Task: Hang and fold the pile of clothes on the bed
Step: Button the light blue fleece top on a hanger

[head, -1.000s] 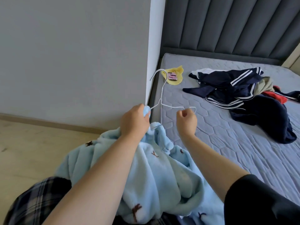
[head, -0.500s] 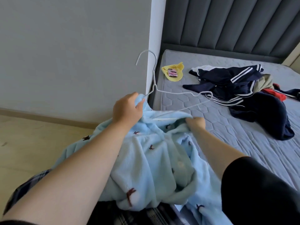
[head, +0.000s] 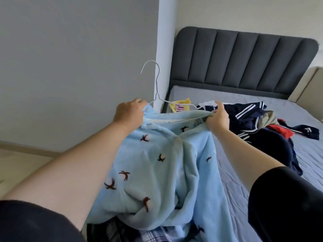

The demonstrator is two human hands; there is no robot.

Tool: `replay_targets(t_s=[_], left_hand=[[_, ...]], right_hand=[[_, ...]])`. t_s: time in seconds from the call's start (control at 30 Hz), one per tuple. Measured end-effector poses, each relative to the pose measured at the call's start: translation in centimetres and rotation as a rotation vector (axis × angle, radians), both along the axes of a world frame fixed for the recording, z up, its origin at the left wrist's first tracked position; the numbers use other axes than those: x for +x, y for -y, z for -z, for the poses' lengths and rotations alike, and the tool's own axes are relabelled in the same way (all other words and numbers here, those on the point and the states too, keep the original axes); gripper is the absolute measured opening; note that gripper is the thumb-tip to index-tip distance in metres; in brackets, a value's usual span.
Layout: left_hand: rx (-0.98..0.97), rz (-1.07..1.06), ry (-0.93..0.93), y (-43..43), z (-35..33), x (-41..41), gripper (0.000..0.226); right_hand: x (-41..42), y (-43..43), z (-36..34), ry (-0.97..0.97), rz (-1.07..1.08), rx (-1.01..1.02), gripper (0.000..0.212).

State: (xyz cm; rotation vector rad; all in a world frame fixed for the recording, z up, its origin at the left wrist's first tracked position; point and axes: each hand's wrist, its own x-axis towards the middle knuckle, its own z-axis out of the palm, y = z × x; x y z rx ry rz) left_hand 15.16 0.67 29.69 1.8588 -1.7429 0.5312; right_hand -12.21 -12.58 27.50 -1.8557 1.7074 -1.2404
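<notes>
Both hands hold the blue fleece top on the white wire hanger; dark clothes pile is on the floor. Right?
No. The dark clothes pile lies on the bed, not the floor, as the head view shows. The rest stands: the left hand and right hand hold the blue fleece top on the white wire hanger.

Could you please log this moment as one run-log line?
left hand: grips blue garment | right hand: grips blue garment | hanger: partly inside garment | pile: on bed
</notes>
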Motion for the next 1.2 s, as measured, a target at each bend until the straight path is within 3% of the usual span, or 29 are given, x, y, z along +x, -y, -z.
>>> replay_targets(t_s=[0.1,0.3,0.53,0.6,0.7,0.8,0.9,1.0,1.13,1.2], left_hand=[[-0.044,-0.045,0.054,0.6,-4.0,1.0,0.016],[-0.256,-0.103,-0.027,0.8,-14.4,4.5,0.025],[-0.603,-0.296,-0.032,-3.5,-24.1,13.9,0.018],[-0.57,-0.357,0.063,-5.4,-25.2,17.2,0.016],[-0.413,-0.375,0.276,-8.4,-24.7,21.8,0.016],[-0.218,-0.347,0.422,-10.7,-22.5,24.7,0.016],[-0.096,-0.339,0.454,-11.3,-20.3,25.9,0.016],[-0.003,-0.426,0.404,-10.4,-18.6,25.6,0.022],[-0.018,-0.407,0.192,-9.6,-17.0,25.4,0.017],[-0.052,-0.389,0.046,-10.2,-16.9,26.6,0.006]], right_hand=[[2.0,0.4,-3.4,-0.04,0.031,-0.09,0.05],[10.0,0.4,-13.5,0.19,0.026,-0.221,0.056],[22.0,-1.3,-24.8,0.422,-0.239,-0.494,0.06],[24.9,-0.9,-26.0,0.26,-0.317,-0.469,0.049],[27.6,0.1,-25.5,-0.292,-0.342,-0.404,0.024],[29.7,-0.2,-24.3,-0.452,-0.341,-0.299,0.01],[32.2,-1.5,-23.2,-0.351,-0.39,-0.137,0.011],[35.9,-4.5,-22.8,-0.126,-0.504,-0.045,0.018],[40.8,-10.2,-23.0,0.297,-0.764,-0.056,0.015],[41.6,-11.5,-23.2,0.236,-0.907,-0.147,0.016]])
